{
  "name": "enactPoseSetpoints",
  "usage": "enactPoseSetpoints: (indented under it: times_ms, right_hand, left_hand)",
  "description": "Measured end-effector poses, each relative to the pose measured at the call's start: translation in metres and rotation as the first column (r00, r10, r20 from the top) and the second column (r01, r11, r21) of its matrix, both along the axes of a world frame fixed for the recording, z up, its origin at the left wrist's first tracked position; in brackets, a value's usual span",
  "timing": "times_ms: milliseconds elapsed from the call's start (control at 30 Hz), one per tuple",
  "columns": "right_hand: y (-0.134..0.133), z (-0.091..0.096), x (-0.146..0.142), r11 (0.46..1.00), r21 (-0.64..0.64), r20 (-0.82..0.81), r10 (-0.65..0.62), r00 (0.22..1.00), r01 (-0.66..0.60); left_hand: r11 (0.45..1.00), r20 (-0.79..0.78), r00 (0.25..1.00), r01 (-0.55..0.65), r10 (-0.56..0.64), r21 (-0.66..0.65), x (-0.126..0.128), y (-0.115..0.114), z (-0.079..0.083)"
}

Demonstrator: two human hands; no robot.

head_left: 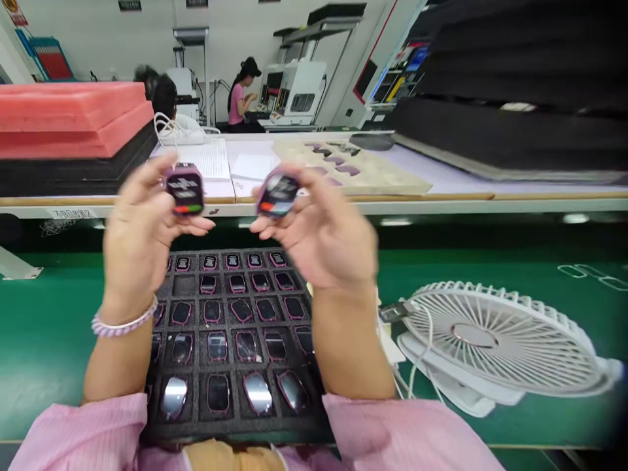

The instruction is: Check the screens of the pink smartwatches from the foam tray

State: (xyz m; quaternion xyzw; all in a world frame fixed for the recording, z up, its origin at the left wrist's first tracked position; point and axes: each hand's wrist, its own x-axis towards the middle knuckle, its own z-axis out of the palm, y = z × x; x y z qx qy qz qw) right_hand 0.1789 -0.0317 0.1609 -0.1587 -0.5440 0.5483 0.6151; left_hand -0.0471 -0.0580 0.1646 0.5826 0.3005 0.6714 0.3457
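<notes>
My left hand [140,226] is raised above the tray, fingers closed round a pink-rimmed smartwatch body [184,188] whose lit screen faces me. My right hand [326,232] holds a second pink watch body [277,194], tilted, also with its screen lit. Both hands hover over a black foam tray [191,286] on the green mat, its pockets filled with several more pink-rimmed watch bodies [218,345] lying screen up. One pocket in the second row at the left looks empty. A beaded bracelet sits on my left wrist.
A white desk fan [490,340] lies tilted at the right of the tray, its cable beside my right forearm. Behind runs a raised shelf with pink foam sheets [69,118], black foam stacks [515,124] and a beige tray [363,167]. People sit at benches farther back.
</notes>
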Motion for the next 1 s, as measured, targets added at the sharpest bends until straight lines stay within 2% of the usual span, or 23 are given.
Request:
enactPoseSetpoints:
  times_ms: [33, 100, 200, 300, 667, 1000]
  right_hand:
    - [0.01, -0.004, -0.007, 0.995, -0.038, 0.03, 0.09, 0.996, -0.088]
    - [0.028, -0.015, -0.016, 0.983, -0.109, 0.048, 0.152, 0.987, -0.146]
    - [0.041, -0.032, -0.02, 0.983, -0.117, 0.085, 0.151, 0.985, -0.141]
    - [0.04, -0.038, -0.021, 0.986, -0.096, 0.106, 0.147, 0.983, -0.137]
    - [0.054, -0.045, -0.022, 0.989, -0.11, 0.108, 0.114, 0.988, -0.102]
    - [0.058, -0.046, -0.025, 0.989, -0.086, 0.1, 0.128, 0.987, -0.12]
  left_hand:
    - [1.0, 0.013, 1.0, 0.011, -0.011, -0.013, 0.007, 0.007, -0.004]
    - [0.998, 0.003, 1.0, 0.02, -0.02, -0.059, 0.019, 0.02, -0.014]
    - [0.998, -0.044, 0.999, 0.016, -0.018, -0.054, 0.031, 0.03, -0.028]
    - [0.998, -0.049, 0.998, 0.03, -0.033, -0.047, 0.034, 0.032, -0.035]
    - [0.986, -0.048, 0.997, 0.052, -0.06, -0.156, 0.033, 0.043, -0.038]
    - [0.985, -0.049, 0.998, 0.034, -0.043, -0.167, 0.035, 0.046, -0.038]
